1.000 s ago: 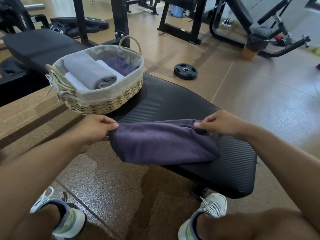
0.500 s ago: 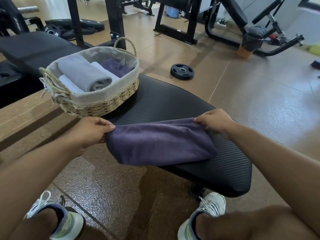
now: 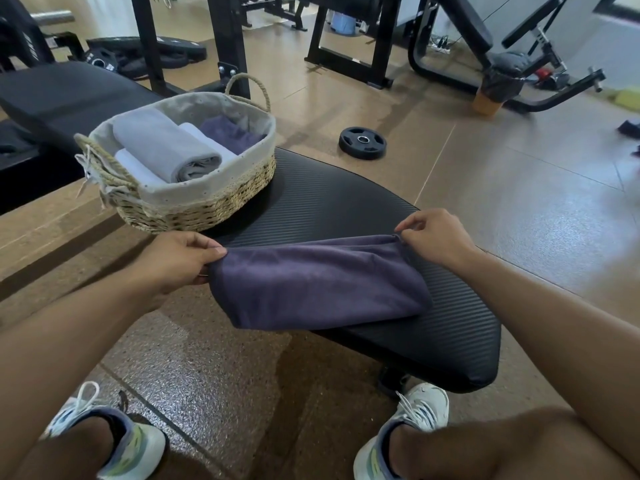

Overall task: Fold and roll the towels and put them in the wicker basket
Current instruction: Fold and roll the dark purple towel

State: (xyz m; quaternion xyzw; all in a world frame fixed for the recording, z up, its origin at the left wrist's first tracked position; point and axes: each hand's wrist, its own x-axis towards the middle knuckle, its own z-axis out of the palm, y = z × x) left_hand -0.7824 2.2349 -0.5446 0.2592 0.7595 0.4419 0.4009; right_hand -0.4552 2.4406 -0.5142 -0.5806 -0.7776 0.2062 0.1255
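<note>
- Dark purple soft terry towel [image 3: 311, 282] lies folded on the black ribbed padded surface [image 3: 433, 341]; its near-left part droops over the surface edge toward the floor.
- My left hand [image 3: 180, 261] pinches the towel's left end between thumb and curled fingers. My right hand [image 3: 436, 242] pinches the far-right corner with thumb and fingertips, the other fingers loosely raised.
- Handling, as I judge it: light, limp, no stiffness of its own. It sags between the two grips and bulges where the layers trap air. Not fragile; not slippery, the nap should hold against the ribbed padding.
- Where to hold: at corners and doubled edges, both layers caught together, otherwise the fold slides apart. For rolling I would press flat along one short end and keep tension across the width.
- Risk: the overhanging part could drag the cloth off the surface if either grip loosens.
- Oval wicker basket with grey cloth liner [image 3: 207, 206] stands on the surface beyond my left hand. It holds a rolled grey towel [image 3: 166, 147], a white roll [image 3: 204, 136] and a purple one [image 3: 228, 133].
- Room left in the basket looks tight, so a firm, narrow roll is wanted.
</note>
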